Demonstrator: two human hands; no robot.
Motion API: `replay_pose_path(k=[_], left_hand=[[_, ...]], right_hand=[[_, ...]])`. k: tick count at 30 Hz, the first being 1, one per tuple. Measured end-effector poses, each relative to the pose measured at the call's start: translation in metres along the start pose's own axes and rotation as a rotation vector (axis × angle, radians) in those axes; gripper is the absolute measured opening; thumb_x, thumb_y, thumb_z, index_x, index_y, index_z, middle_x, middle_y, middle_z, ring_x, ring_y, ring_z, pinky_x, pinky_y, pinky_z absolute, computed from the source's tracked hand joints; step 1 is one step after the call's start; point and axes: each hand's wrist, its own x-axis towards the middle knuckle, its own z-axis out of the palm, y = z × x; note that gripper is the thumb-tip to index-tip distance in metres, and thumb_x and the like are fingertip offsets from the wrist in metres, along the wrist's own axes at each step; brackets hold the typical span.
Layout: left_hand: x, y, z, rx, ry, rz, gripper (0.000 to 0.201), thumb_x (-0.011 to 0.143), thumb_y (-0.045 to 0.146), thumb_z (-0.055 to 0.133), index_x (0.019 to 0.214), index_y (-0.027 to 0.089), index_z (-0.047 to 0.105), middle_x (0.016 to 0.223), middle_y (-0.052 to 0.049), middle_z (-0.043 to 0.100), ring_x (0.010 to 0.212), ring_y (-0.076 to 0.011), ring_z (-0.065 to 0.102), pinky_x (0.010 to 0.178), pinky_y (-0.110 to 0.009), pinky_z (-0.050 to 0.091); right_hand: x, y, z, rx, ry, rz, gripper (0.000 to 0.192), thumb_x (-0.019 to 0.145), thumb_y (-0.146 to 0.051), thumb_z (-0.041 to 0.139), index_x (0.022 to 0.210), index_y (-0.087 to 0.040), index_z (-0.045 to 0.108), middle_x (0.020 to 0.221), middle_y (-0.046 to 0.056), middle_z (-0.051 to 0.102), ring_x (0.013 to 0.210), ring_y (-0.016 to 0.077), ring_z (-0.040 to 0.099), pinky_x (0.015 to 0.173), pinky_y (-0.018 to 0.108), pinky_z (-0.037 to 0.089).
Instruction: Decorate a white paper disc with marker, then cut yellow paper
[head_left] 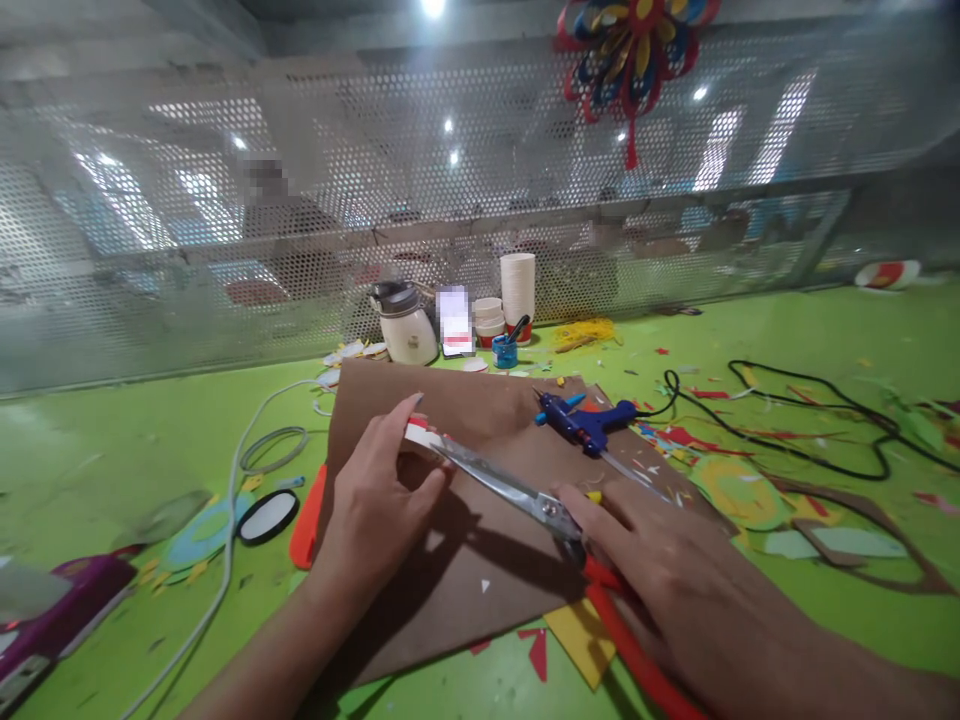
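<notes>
My left hand (379,495) pinches a small red and white paper piece (421,432) between thumb and fingers. My right hand (660,560) is closed round the red handles of a pair of scissors (517,490). The metal blades point left, and their tips meet the paper piece. Both hands are above a brown cardboard sheet (420,590). A blue glue gun (589,425) lies on the cardboard beyond my right hand. A small white scrap (485,586) rests on the cardboard below the blades.
On the green table (225,640) stand a white jug (409,335), a phone (455,322), stacked paper cups (517,290) and a blue jar (505,350). A black cable (795,455) and paper scraps lie right. A white cord (229,530) and purple device (64,610) lie left.
</notes>
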Motion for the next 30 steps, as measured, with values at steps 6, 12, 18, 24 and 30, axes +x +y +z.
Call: replay_pose_path(k=[6, 12, 18, 24, 30], left_hand=[[0.0, -0.007, 0.001, 0.158, -0.011, 0.131, 0.059, 0.079, 0.023, 0.067, 0.137, 0.018, 0.053, 0.107, -0.007, 0.069, 0.091, -0.0225, 0.07, 0.088, -0.039, 0.057], [-0.005, -0.007, 0.002, 0.109, -0.03, 0.115, 0.06, 0.081, 0.022, 0.068, 0.138, 0.019, 0.051, 0.109, -0.006, 0.071, 0.085, -0.0164, 0.074, 0.082, -0.029, 0.061], [-0.006, -0.009, 0.001, 0.056, -0.051, 0.14, 0.059, 0.081, 0.021, 0.069, 0.138, 0.016, 0.051, 0.112, -0.009, 0.071, 0.081, -0.0157, 0.075, 0.08, -0.029, 0.062], [-0.005, -0.007, 0.0, 0.156, -0.037, 0.195, 0.058, 0.081, 0.019, 0.067, 0.137, 0.018, 0.051, 0.11, -0.007, 0.072, 0.075, -0.0134, 0.074, 0.075, -0.026, 0.062], [-0.004, -0.002, 0.0, 0.25, -0.009, 0.237, 0.053, 0.082, 0.024, 0.063, 0.132, 0.011, 0.053, 0.104, -0.009, 0.074, 0.078, -0.0172, 0.074, 0.079, -0.03, 0.061]], right_hand=[[0.001, 0.002, -0.001, 0.007, 0.024, -0.014, 0.046, 0.079, -0.011, 0.046, 0.122, -0.01, 0.063, 0.094, 0.019, 0.067, 0.075, 0.03, 0.064, 0.059, 0.043, 0.055], [-0.001, 0.005, -0.004, 0.083, 0.002, -0.028, 0.048, 0.081, -0.007, 0.043, 0.126, -0.012, 0.058, 0.094, 0.016, 0.065, 0.077, 0.0276, 0.062, 0.062, 0.039, 0.053], [-0.001, 0.007, -0.007, 0.077, -0.019, -0.035, 0.04, 0.085, -0.01, 0.044, 0.123, -0.014, 0.058, 0.091, 0.014, 0.063, 0.078, 0.0272, 0.06, 0.065, 0.039, 0.05], [-0.002, 0.009, -0.006, 0.094, 0.005, -0.051, 0.041, 0.087, -0.008, 0.04, 0.124, -0.015, 0.057, 0.089, 0.013, 0.062, 0.074, 0.0261, 0.058, 0.063, 0.039, 0.047], [-0.006, 0.012, -0.001, 0.073, 0.028, -0.071, 0.046, 0.087, -0.006, 0.041, 0.131, -0.015, 0.051, 0.087, 0.012, 0.059, 0.074, 0.0261, 0.056, 0.065, 0.041, 0.045]])
